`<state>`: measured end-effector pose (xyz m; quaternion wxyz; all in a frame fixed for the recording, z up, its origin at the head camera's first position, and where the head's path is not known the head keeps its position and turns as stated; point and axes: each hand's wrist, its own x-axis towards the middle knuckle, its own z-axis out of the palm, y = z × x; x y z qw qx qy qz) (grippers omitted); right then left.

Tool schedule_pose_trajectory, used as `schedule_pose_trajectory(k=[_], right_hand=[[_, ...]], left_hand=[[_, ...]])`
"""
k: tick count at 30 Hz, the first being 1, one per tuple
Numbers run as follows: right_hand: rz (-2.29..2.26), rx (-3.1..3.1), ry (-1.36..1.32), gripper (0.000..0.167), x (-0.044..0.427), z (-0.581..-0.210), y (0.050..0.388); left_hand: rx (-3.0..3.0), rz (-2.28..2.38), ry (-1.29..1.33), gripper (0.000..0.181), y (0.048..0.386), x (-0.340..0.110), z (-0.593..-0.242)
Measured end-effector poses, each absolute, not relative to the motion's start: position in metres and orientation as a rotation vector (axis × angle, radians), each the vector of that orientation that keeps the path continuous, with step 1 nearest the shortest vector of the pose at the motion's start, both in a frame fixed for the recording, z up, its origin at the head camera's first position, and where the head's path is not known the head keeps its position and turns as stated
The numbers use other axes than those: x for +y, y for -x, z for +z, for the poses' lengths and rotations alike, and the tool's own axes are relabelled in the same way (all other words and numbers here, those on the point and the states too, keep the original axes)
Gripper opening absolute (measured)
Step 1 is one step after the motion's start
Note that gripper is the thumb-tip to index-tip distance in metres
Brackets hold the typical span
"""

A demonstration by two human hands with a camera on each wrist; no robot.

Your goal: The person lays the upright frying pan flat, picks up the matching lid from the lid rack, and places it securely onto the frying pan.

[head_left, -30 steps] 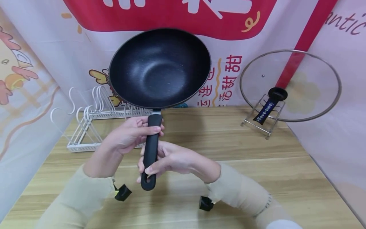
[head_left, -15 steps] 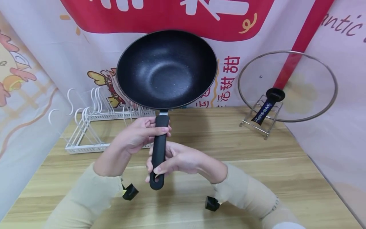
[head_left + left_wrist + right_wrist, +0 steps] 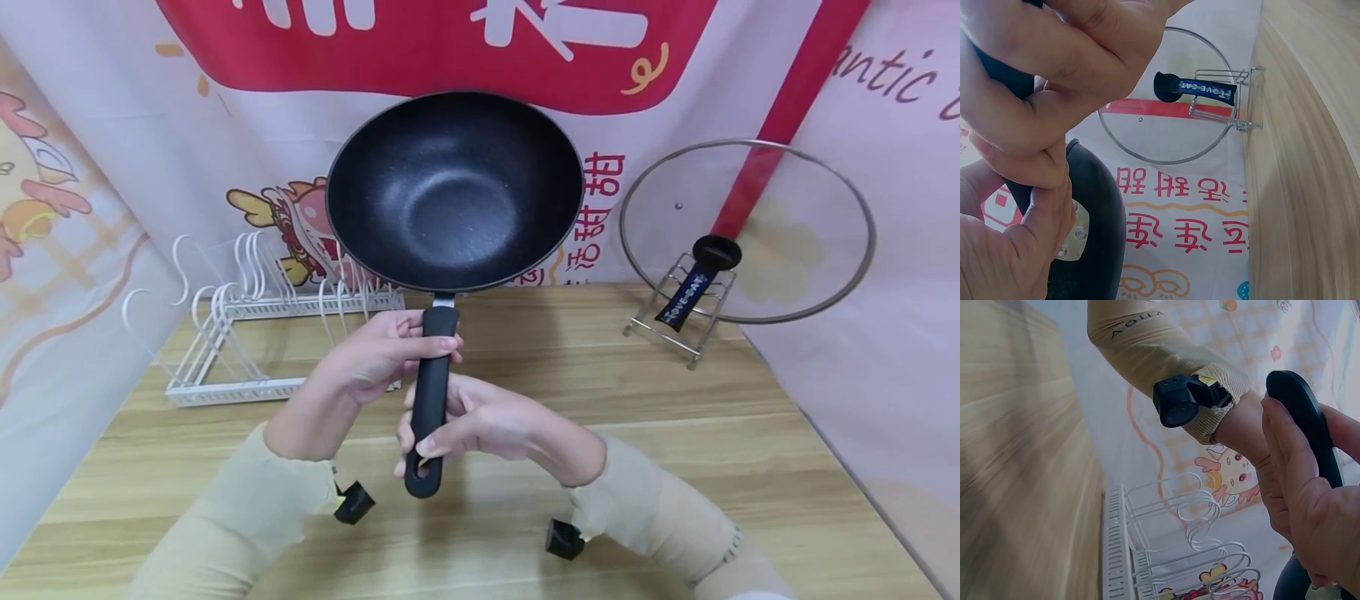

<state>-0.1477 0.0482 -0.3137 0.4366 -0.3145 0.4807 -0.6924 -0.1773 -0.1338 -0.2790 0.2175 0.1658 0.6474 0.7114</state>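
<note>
Leftward, dish rack: a white plate rack with curved wire hooks (image 3: 251, 390) stands on the light wood-grain table (image 3: 570, 367); the left forearm and hand cover part of its front rail, and the pan overlaps some hooks at its right end.
Left sleeve: a beige cuff (image 3: 247, 492), the arm cut off by the bottom edge.
Left hand: the hand (image 3: 386, 350) grips the upper handle just below the metal neck; its thumb lies across the front, the other fingers pass behind, and only their tips show past the right edge.
Pan: a deep, round black pan (image 3: 457, 200) is held up above the table, its dark inside facing the head camera; the left wrist view catches its outer wall and a riveted silver bracket, partly hidden by fingers.
Handle: the long black handle with a hanging hole (image 3: 431, 383) runs between thumb and fingers of both hands.
Right hand: the hand (image 3: 487, 421) grips the lower handle near the hole, thumb in front, fingers wrapped behind and mostly hidden.
Glass lid: a clear, metal-rimmed round lid (image 3: 810, 200) stands tilted in a silver wire stand (image 3: 663, 342), well apart from both hands.
</note>
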Motion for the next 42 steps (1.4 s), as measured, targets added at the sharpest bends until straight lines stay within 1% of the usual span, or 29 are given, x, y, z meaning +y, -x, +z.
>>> schedule_pose_trajectory(k=[11, 25, 31, 42], right_hand=[[-1.703, 1.211, 0.742, 0.034, 0.057, -0.317, 0.146], [-1.667, 1.224, 0.711, 0.032, 0.07, -0.32, 0.149], [-1.65, 1.22, 0.722, 0.029, 0.075, -0.324, 0.149], [-1.626, 1.229, 0.7, 0.031, 0.083, -0.327, 0.148]], left_hand=[[1.841, 1.944, -0.451, 0.021, 0.178, -0.127, -0.286], [1.844, 1.937, -0.464, 0.008, 0.181, -0.115, -0.293], [1.853, 1.93, -0.451, 0.01, 0.181, -0.112, -0.296], [1.865, 1.93, -0.447, 0.013, 0.179, -0.104, -0.303]])
